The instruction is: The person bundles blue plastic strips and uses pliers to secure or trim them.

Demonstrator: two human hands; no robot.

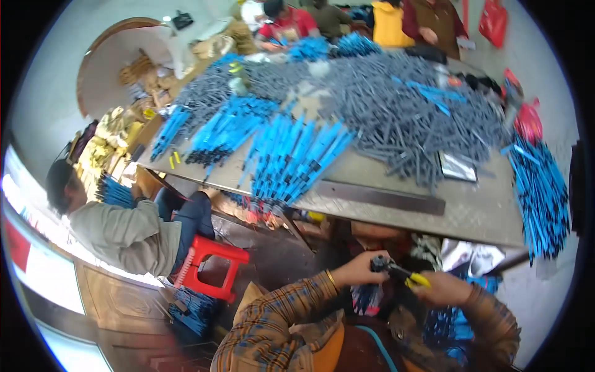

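My left hand is closed around a small dark piece, whose kind I cannot make out. To its right, my right hand grips a yellow-handled tool that looks like pliers. The tool's dark front end reaches to the piece at my left fingers; whether it clamps it is too small to tell. Both hands are held in front of my body, below the table's near edge. Bundles of blue rods with black ends lie low beside my right forearm, partly hidden by it.
A long table bears a large heap of grey strips and fanned blue rods. A flat dark bar lies along its front edge. More blue rods hang at right. A seated person and red stool are left; others work behind.
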